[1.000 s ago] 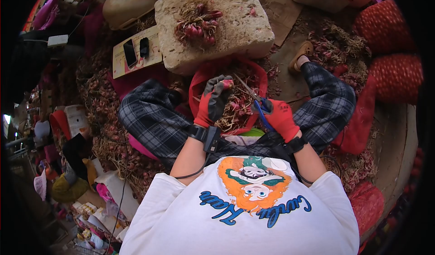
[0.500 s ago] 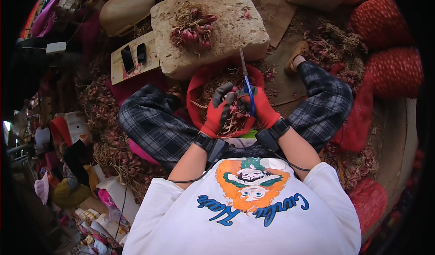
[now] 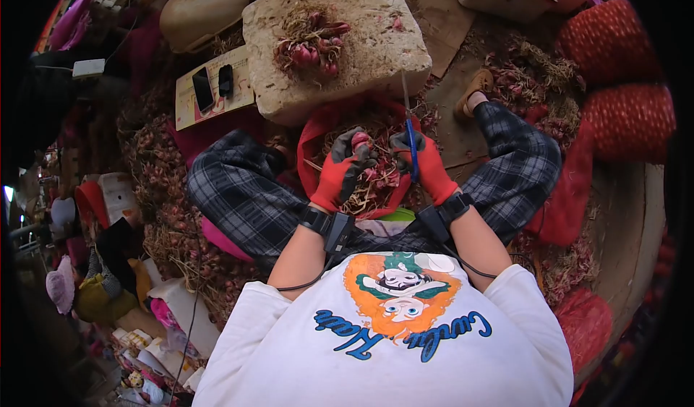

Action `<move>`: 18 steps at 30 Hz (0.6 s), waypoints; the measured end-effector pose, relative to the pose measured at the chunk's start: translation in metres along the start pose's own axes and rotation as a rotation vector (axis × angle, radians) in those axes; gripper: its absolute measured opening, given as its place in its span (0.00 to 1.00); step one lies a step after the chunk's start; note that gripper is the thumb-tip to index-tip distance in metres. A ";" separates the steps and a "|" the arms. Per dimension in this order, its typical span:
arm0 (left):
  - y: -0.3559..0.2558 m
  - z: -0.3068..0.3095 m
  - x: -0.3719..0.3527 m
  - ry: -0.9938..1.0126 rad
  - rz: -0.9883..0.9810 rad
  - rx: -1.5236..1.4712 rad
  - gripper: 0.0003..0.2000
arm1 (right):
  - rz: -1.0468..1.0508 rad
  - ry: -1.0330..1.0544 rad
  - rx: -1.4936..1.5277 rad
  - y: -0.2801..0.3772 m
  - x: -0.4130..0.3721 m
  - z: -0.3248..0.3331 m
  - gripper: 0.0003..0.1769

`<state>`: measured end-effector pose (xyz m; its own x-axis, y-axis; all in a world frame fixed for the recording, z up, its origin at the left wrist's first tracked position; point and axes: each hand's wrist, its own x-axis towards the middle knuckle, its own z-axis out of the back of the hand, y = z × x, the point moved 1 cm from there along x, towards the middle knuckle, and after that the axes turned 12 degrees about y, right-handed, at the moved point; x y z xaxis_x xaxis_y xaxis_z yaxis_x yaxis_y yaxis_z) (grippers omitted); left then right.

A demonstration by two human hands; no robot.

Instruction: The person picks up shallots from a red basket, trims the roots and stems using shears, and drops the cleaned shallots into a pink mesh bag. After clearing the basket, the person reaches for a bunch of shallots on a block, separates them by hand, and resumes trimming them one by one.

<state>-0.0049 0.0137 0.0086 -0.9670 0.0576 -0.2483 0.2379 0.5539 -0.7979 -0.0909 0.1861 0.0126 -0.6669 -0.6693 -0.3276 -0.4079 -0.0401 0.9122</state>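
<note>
Both hands wear red gloves with dark grey fingers and palms. My left hand [image 3: 340, 168] is closed round a red shallot [image 3: 360, 140], which shows at its fingertips. In my right hand [image 3: 425, 163] are blue-handled scissors [image 3: 413, 143], their blades pointing away from me, past the near right corner of the pale block. Beneath and between the hands lies a red mesh bag [image 3: 305, 154], opened wide, with shallots and dry stalks [image 3: 372, 183] inside. A bunch of shallots [image 3: 312, 48] with dry tops rests on the pale block [image 3: 369, 16].
Two dark phone-like objects [image 3: 204, 89] lie on a printed board [image 3: 184, 110] left of the block. Loose shallots [image 3: 155, 154] are heaped at the left, more [image 3: 535, 74] at the right. Full red mesh sacks [image 3: 625, 114] stand far right. My crossed legs flank the bag.
My hands have moved apart. The left one has shifted slightly left, with the shallot now showing at its fingertips; the right one and the scissors have moved right.
</note>
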 end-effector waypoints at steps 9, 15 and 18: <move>0.006 0.010 0.002 -0.149 -0.018 -0.416 0.14 | 0.040 -0.074 -0.893 0.018 -0.029 -0.011 0.23; 0.016 0.024 0.008 -0.207 -0.163 -0.536 0.09 | -0.022 -0.011 -1.148 0.010 -0.050 -0.008 0.22; 0.007 0.008 0.008 -0.322 -0.171 -0.406 0.09 | -0.018 0.000 -1.197 0.014 -0.050 -0.009 0.21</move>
<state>-0.0100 0.0116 -0.0032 -0.8968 -0.2831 -0.3400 -0.0364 0.8130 -0.5811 -0.0574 0.2120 0.0436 -0.6672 -0.6613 -0.3428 0.4222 -0.7149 0.5574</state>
